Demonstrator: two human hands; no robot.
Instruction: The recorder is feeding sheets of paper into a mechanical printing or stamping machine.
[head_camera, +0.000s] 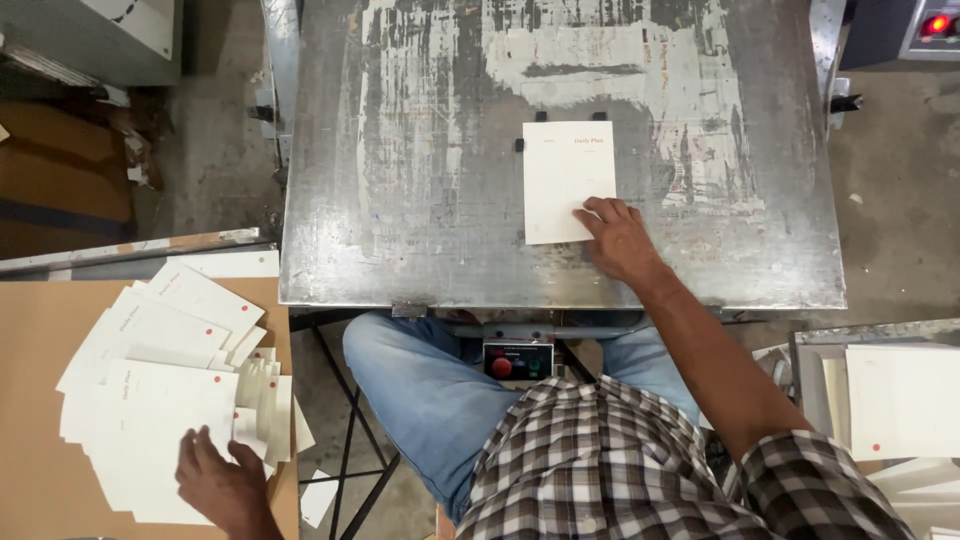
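My right hand (618, 238) lies flat on the worn metal surface (420, 200), its fingers (598, 212) spread and pressing the lower right corner of a white card (562, 180) — gripping nothing, only holding it down. The card sits upright on the surface, its top edge against two small black stops (570, 116). Left of the surface, on a brown board (35, 400), my left hand (222, 485) rests open on a fanned stack of cards (160, 390), fingers loosely on the top sheet. A button box (518, 361) hangs under the surface's near edge, between my knees — more cards (900, 400) lie right of it.
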